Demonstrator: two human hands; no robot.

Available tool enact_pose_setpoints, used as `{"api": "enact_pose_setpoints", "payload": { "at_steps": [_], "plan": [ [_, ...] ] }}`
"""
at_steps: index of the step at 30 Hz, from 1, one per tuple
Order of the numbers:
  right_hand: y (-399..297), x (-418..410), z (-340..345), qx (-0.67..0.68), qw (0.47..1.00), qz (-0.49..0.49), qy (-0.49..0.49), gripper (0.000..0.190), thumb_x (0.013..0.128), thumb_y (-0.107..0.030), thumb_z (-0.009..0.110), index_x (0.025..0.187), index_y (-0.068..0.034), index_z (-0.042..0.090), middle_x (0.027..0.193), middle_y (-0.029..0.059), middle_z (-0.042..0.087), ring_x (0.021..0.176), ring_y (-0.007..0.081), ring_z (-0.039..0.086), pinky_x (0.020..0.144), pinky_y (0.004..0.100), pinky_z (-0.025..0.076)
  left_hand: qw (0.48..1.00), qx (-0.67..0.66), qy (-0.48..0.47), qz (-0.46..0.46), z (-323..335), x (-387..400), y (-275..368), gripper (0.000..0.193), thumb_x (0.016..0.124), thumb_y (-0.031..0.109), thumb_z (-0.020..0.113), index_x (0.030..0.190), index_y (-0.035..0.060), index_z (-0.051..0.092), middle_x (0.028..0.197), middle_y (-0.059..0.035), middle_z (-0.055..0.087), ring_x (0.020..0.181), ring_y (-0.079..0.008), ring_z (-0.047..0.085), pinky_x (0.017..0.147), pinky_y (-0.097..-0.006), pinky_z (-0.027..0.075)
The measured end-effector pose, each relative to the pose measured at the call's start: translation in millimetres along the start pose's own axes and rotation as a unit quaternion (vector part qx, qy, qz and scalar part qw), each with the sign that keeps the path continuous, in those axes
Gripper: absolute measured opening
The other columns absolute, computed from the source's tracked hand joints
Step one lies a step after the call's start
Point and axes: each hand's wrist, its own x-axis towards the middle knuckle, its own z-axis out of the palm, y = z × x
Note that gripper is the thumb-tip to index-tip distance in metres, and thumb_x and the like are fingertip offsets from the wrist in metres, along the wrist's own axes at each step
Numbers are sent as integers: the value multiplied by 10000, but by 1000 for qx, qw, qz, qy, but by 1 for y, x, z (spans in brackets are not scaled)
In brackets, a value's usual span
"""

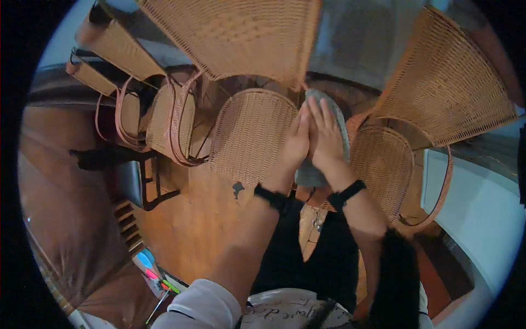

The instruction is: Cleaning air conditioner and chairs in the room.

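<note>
Both my hands are side by side on a grey-green cloth (310,176), which lies over what looks like the armrest of a wicker chair (250,131). My left hand (299,131) presses along the cloth's left side, fingers together and pointing away from me. Across the top of the cloth rests my right hand (328,133), its fingers stretched out and slightly apart. The armrest under the cloth is mostly hidden; an orange-brown end (314,195) shows below it. Behind the seat rises the chair's woven backrest (246,37).
Another wicker chair (382,168) stands close on the right, beside a white panel (460,214). More wicker chairs (170,119) line up at the left. A black stool (141,185), a brown cover (70,205) and brightly coloured items (150,263) are left of the wooden floor (193,230).
</note>
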Motion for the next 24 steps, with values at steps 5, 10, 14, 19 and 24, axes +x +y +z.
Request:
{"api": "enact_pose_setpoints", "payload": {
  "at_steps": [5, 10, 14, 19, 24],
  "plan": [
    [11, 35, 16, -48, 998, 25, 34, 636, 949, -185, 612, 1552, -114, 419, 1649, 88, 327, 1501, 382, 314, 1188, 449, 371, 984, -132, -107, -50, -13, 48, 31, 572, 1117, 420, 335, 1561, 66, 406, 1536, -133, 484, 1388, -232, 453, 1152, -333, 343],
    [-4, 21, 20, -78, 995, 49, 44, 664, 909, -153, 662, 1531, -76, 441, 1647, 111, 328, 1504, 390, 308, 1180, 452, 379, 980, -118, -142, -76, -26, 33, 14, 550, 1120, 408, 336, 1546, 73, 435, 1481, -122, 533, 1331, -213, 493, 1117, -338, 376],
    [-30, -10, 28, -107, 989, 76, 61, 671, 887, -150, 671, 1511, -36, 453, 1648, 123, 323, 1518, 373, 287, 1180, 464, 373, 958, -161, -172, -166, -40, 6, -15, 567, 1122, 415, 343, 1513, 26, 471, 1479, -162, 541, 1356, -241, 495, 1111, -360, 388],
    [-69, -62, 47, -156, 976, 132, 69, 562, 958, -114, 549, 1510, -48, 461, 1647, 96, 335, 1523, 349, 286, 1202, 494, 320, 960, -11, -176, -216, -58, -39, -47, 701, 1096, 542, 311, 1489, -10, 490, 1499, -203, 521, 1365, -306, 499, 1148, -371, 354],
    [-85, -129, 68, -134, 970, 170, 108, 577, 986, -150, 499, 1550, -68, 407, 1669, 46, 289, 1544, 314, 229, 1241, 486, 241, 941, 3, -168, -293, -48, -106, -41, 837, 1066, 621, 317, 1503, -85, 422, 1505, -264, 489, 1382, -344, 481, 1142, -394, 375]
  ]
}}
